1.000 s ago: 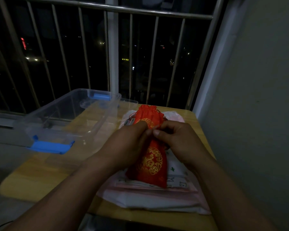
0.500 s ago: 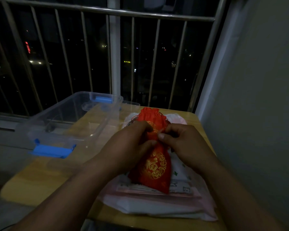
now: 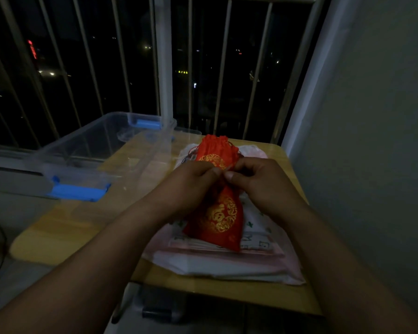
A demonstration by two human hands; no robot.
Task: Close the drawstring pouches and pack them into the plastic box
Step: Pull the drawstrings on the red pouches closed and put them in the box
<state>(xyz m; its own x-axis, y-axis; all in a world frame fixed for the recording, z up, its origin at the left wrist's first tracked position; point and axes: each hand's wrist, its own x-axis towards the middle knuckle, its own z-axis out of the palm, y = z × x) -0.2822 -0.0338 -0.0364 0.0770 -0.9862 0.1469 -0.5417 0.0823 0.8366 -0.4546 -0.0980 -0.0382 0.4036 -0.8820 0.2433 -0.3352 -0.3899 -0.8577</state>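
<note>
At frame centre the red pouch (image 3: 221,213) rested on a pale cloth pile (image 3: 227,266) on the table (image 3: 77,227). The left hand (image 3: 191,189) and right hand (image 3: 266,186) met at its neck, fingers curled, thumbs pinching there. They were probably on the cord to cinch it, though the light was too dim to be sure. The clear box (image 3: 99,150) stood open at left, near enough for packing.

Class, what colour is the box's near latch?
Blue; the latch shows best in the head view.
</note>
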